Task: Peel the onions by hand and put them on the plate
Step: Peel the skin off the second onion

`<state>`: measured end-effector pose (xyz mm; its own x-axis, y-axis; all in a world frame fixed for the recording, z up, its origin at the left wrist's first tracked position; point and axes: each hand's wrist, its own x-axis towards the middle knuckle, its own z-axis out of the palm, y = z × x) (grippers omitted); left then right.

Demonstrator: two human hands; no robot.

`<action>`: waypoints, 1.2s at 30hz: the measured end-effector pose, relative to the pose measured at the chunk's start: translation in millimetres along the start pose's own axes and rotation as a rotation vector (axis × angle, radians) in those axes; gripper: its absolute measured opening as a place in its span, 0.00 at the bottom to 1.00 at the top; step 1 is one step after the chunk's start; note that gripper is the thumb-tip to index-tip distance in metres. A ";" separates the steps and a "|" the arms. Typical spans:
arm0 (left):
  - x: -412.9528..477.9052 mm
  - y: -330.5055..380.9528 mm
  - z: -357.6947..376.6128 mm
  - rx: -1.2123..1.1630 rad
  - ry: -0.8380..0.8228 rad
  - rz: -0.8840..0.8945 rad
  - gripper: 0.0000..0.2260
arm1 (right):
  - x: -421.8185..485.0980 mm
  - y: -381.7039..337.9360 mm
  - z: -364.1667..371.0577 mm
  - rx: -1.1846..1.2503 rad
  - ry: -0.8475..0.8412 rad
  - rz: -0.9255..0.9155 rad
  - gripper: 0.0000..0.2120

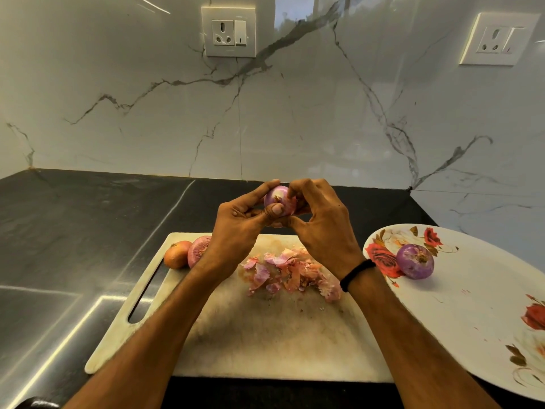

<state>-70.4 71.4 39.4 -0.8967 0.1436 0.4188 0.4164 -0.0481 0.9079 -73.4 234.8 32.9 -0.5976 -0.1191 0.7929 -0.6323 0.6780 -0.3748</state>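
Onion (280, 200), round and glossy pink-purple with a ragged papery patch at its root end, is held up at the centre of the frame, above the far edge of the board (265, 335). It is clasped from the left by the left hand (236, 228), whose fingers are curled behind it and whose thumb is pressed flat on its front. From the right it is pinched by the right hand (321, 228), fingertips bent onto its top and side. Both grips are thus closed narrowly round this one onion. A black band (356, 274) is worn on the right wrist.

The board is pale, rectangular, matte and stained, with a slot handle cut at its left end. It is laid on a dark, faintly mottled stone counter (88, 216). Thin, crinkled pink and orange peels (292, 276) are heaped mid-board, below the hands.

At the board's upper left corner a brown onion (177, 254) with dry, smooth skin is seen. A pink onion (199, 249) touches its right side and is partly hidden by the left wrist.

At the right of the frame a white plate (472, 305), printed with red roses, is set beside the board. A peeled onion (415, 261), smooth and purple, rests near its left rim.

Behind, a white wall with grey marble veins carries two square white sockets (228, 31).
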 end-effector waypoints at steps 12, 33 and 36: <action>1.9 0.1 -2.6 -0.037 0.013 -0.002 0.22 | -0.3 -1.8 0.6 0.093 0.014 0.015 0.24; 3.0 0.3 -5.1 -0.005 0.013 0.013 0.22 | -1.8 0.8 0.5 0.047 0.014 0.010 0.09; 3.1 1.0 -5.4 -0.001 0.015 0.020 0.23 | 0.1 -1.2 -0.8 0.131 0.005 0.052 0.12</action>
<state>-73.6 66.5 41.7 -0.8906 0.1274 0.4366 0.4337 -0.0512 0.8996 -72.4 234.6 33.7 -0.6289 -0.0818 0.7731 -0.6594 0.5829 -0.4747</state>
